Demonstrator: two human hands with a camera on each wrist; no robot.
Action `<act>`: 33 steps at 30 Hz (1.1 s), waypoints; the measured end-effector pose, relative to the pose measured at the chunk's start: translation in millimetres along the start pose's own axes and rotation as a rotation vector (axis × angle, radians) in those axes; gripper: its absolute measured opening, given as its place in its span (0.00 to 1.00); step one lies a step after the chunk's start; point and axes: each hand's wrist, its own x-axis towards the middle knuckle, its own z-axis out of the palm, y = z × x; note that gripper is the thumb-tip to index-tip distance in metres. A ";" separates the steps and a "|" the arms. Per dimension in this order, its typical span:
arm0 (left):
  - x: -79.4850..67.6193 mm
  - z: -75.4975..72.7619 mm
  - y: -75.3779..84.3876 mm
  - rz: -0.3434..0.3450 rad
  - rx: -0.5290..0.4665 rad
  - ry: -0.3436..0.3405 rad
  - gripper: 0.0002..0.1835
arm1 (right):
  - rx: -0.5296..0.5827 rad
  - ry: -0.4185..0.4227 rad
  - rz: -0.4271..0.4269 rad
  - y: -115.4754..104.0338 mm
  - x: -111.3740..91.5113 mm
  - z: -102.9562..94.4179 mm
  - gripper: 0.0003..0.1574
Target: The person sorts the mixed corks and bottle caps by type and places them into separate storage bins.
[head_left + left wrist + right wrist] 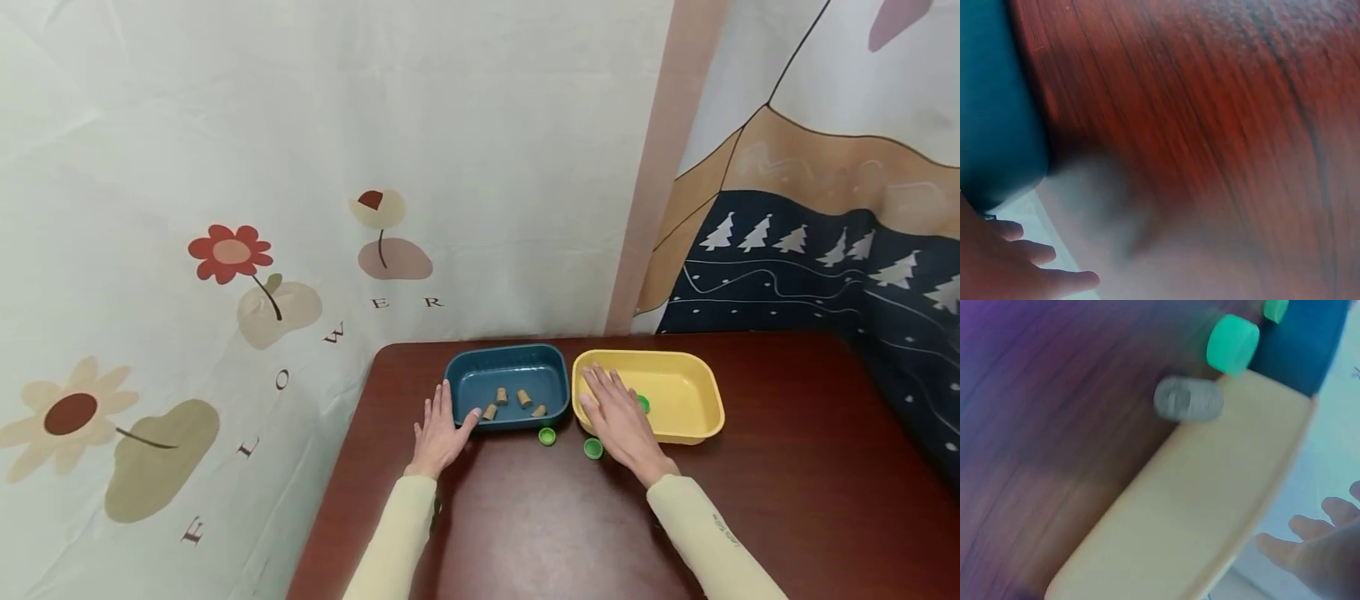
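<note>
My left hand (438,439) is at the front left corner of the blue tray (506,356), fingers extended along its side and thumb over the front rim. Several brown corks (523,398) lie in this tray. Over the left end of the yellow tray (678,357) is my right hand (618,421), its fingers straight and holding nothing. A green cap (642,404) shows inside the yellow tray beside that hand. Two more green caps, one (547,436) by the blue tray and one (593,448) by the yellow, lie on the table. The right wrist view shows a grey ridged piece (1188,399) overlapping the yellow tray's side.
Both trays stand side by side near the back edge of the dark red wooden table (540,533). Behind it hangs a pale printed cloth (510,208) with flowers, and a dark section with white trees (780,275) hangs at the right.
</note>
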 end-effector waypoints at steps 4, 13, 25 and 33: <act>-0.2 -2.5 -3.2 -0.020 -0.027 0.011 0.56 | 0.029 0.072 -0.009 5.1 -13.5 -14.5 0.38; 0.7 -7.4 -2.8 -0.052 -0.061 -0.013 0.58 | -0.023 0.171 -0.114 17.1 -49.8 -28.6 0.36; 3.9 -0.5 1.7 -0.043 -0.073 -0.026 0.57 | -0.249 0.092 -0.268 26.9 -81.7 -22.8 0.30; 2.3 5.1 9.8 -0.030 -0.062 -0.030 0.56 | -0.314 0.017 -0.289 31.6 -89.2 -13.0 0.28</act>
